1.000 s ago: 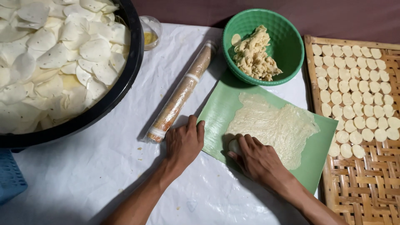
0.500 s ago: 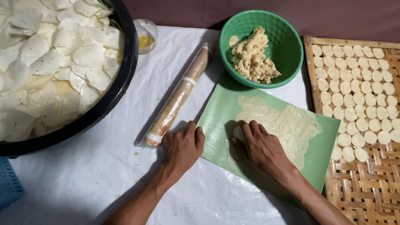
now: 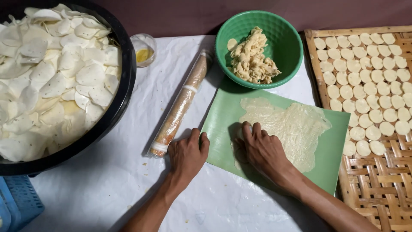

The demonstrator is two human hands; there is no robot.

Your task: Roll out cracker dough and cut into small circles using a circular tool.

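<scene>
A green mat [image 3: 330, 148] lies on the white cloth with a thin, translucent sheet of dough [image 3: 296, 126] spread over it. My right hand [image 3: 262, 150] rests flat on the near left end of that dough, fingers together and pointing away from me. My left hand [image 3: 186, 154] lies flat on the cloth at the mat's left edge, thumb touching the edge. Just left of it a long rolling pin [image 3: 180, 105] wrapped in clear plastic lies at a slant. Neither hand grips anything.
A green bowl [image 3: 283, 25] with pale dough pieces stands behind the mat. A big black basin [image 3: 124, 86] of thin white discs fills the left. A woven bamboo tray [image 3: 377, 189] with rows of small round discs is at the right. A small glass [image 3: 143, 49] stands at the back.
My right hand has slid forward over the dough sheet, away from me. My left hand stays at the mat's left edge.
</scene>
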